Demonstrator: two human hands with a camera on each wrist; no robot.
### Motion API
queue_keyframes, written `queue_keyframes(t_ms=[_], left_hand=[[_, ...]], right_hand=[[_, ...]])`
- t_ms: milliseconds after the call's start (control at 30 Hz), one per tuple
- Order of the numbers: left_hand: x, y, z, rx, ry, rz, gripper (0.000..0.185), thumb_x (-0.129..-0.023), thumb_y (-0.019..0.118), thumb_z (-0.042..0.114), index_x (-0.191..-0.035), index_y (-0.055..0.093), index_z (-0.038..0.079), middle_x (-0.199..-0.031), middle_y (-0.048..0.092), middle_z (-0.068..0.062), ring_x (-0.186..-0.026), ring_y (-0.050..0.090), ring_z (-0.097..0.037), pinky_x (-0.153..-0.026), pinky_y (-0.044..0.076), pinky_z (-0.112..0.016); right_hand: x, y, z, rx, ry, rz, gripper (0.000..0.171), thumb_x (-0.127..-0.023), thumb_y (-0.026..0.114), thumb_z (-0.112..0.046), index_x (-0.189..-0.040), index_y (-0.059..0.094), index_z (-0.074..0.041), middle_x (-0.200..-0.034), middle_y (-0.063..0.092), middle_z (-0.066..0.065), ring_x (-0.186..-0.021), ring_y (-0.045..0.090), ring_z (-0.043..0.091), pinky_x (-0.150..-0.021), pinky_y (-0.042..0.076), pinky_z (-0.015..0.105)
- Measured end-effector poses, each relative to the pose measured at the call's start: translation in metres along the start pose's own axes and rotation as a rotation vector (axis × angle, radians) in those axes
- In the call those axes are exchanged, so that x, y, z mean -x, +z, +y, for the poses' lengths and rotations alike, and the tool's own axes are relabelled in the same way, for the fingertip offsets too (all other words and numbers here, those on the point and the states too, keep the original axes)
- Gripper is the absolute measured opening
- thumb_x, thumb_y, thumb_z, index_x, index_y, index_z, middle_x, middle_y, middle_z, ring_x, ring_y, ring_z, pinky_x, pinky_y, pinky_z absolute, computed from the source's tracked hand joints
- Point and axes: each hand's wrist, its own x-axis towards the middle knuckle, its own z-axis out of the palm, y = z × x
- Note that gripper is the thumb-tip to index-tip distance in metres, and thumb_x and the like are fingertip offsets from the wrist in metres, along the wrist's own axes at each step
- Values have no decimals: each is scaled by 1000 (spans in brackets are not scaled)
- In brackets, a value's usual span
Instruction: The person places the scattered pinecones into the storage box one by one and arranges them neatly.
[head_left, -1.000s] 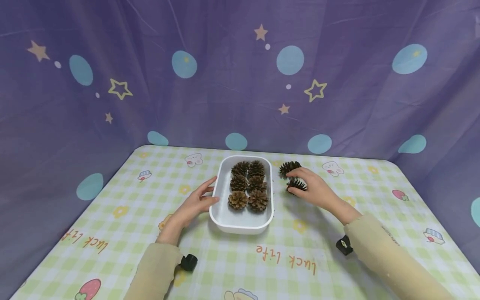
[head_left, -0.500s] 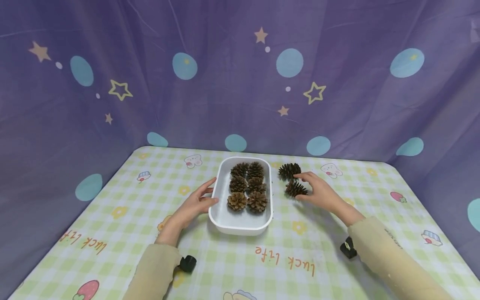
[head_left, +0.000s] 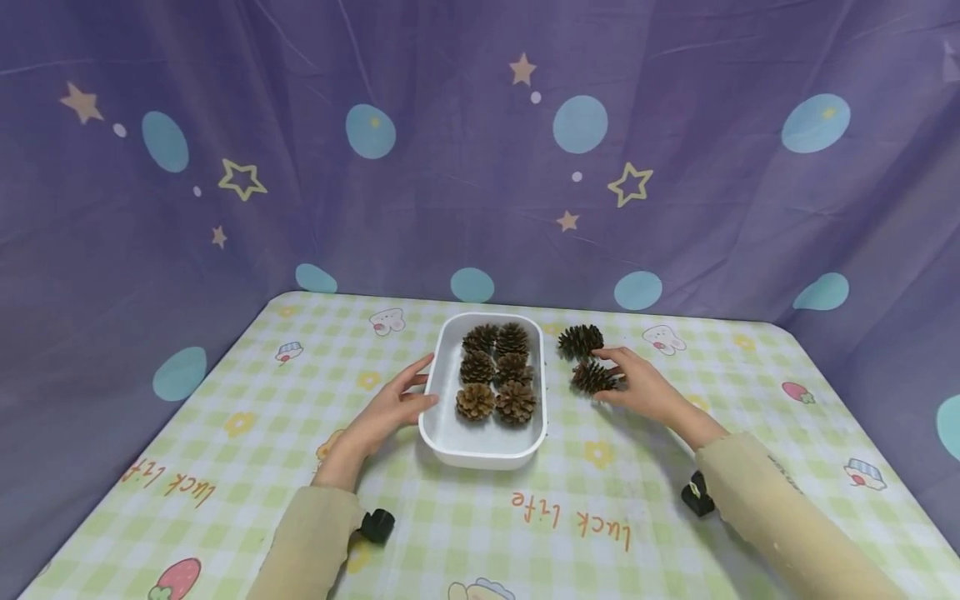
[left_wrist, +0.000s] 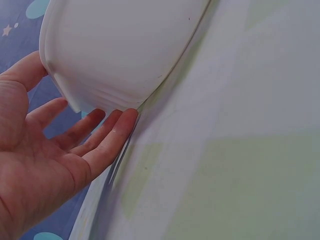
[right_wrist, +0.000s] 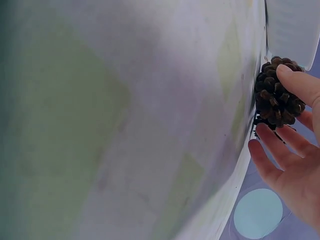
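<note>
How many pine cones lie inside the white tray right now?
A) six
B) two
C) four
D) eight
A: the head view shows six pine cones in two columns of three inside the white tray, while two more lie outside on the tablecloth by the right hand.

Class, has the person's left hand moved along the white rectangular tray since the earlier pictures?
No. The left hand remains against the white rectangular tray's left rim, as before.
</note>
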Motion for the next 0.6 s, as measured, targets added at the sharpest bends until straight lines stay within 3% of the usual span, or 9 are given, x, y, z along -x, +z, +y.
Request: queue_keyframes(t_ms=[233,600], left_hand=[[0,0,-1,4,3,7,65,-90,57,21,-144,23,32,-137,36,-15,-116,48,-35,-85,52,-39],[0,0,1,2,9,7,66,-90,57,20,-145,22,31,-137,37,-14,-115,49,-35,-85,52,-39]], right_hand=[[-2,2,0,17,-7,-15,72,-75,74,-22,-135,40,-3,-134,44,18,-105,54,33,-84,51,41],[-4,2,-2,-11,28,-23,71,-75,74,-23,-134,41,-2,-125,52,19,-100,58,30,-83,52,40]])
